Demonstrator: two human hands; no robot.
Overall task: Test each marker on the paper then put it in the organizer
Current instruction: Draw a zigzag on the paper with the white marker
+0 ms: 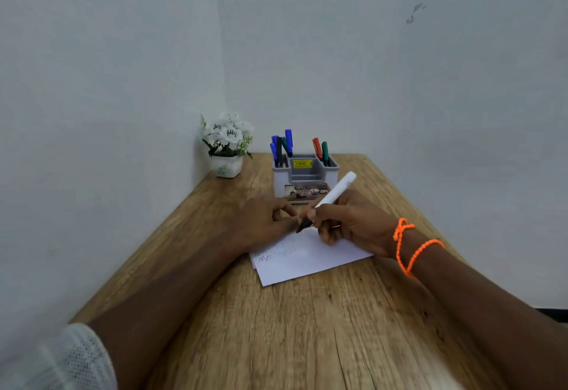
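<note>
Fingers of the right hand (347,223) grip a white marker (333,196) on the paper (307,259); left hand (264,220) presses flat.

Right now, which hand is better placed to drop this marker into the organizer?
Right. The right hand already grips the white marker, just in front of the organizer. The left hand rests on the paper, steadying it.

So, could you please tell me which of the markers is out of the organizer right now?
The white-barrelled marker in the right hand, tip at the paper; all the others stand in the organizer.
</note>
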